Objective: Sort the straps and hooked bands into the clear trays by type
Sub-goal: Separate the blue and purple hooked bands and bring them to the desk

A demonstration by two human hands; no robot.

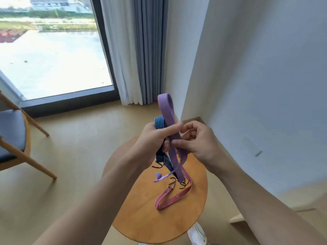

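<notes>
Item: hooked bands, three, mid-sort. The left grip (155, 137) was clenched round a blue striped band (159, 122), its forefinger laid across a purple band (169, 117) as well, so that both hung together above the counter (141, 218). This looked like a way to keep the bunch steady while one piece was worked loose. The right grip (196, 140) grasped the purple band just below the left, thumb over the webbing, seemingly to draw it free of the blue one. The purple band rose in a loop above both grips; its tail trailed down to the counter. A black hook (156, 166) dangled from the blue band's lower end, clear of the surface. A red striped band (174, 198) lay loose on the round wooden counter, its hooked ends near the purple tail, probably left there for a later turn. No clear tray showed in view, so the destination could not be told. Surroundings: a wooden chair (12, 135) at left, a curtain (134, 50) beyond.
</notes>
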